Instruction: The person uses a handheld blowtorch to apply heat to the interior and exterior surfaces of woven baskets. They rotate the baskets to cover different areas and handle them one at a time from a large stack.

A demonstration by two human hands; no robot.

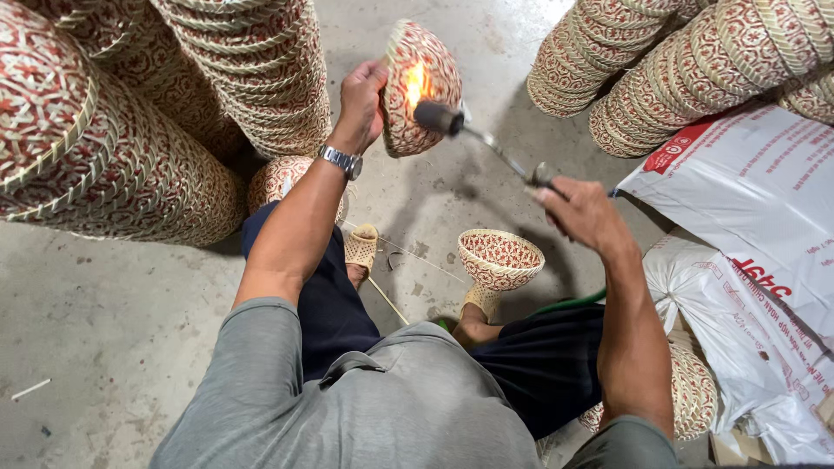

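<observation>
Woven basket (423, 82), red-and-cream, is clamped at its rim by the left hand (363, 102). Right hand (580, 211) grips a gas torch (480, 139), flame touching the basket. Basket stacks (165, 113) crowd the left; bare concrete floor (486, 35) lies beyond.

woven basket (423, 82) of rough red-and-cream cane (matt); torch (486, 139) of dark metal; wristwatch (340, 161) shiny steel; sacks (756, 226) glossy white plastic; floor (104, 330) rough concrete.
</observation>
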